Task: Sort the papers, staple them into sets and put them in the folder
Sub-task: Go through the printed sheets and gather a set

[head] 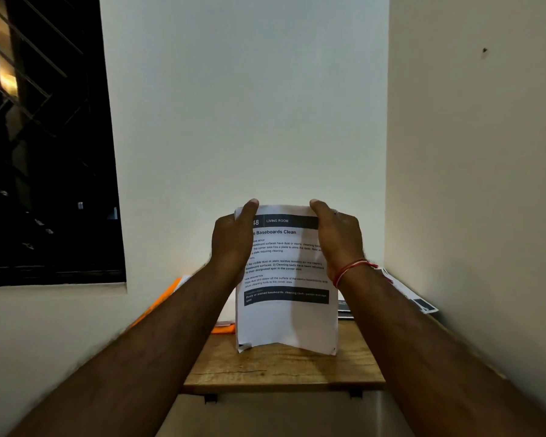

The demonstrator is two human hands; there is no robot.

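Both hands, left hand (234, 239) and right hand (338, 238), grasp the upright white printed paper stack (286, 316), standing on the wooden table (281, 367); an orange flat folder (223, 328) lies behind-left, more printed sheets (423, 302) far right.

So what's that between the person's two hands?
A stack of papers, stood upright on the wooden table; the left hand and right hand grip its top corners, in the head view.

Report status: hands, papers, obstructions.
Left hand and right hand grip paper stack upright on table. Orange folder behind left arm; loose papers behind right wrist. Nothing blocking.
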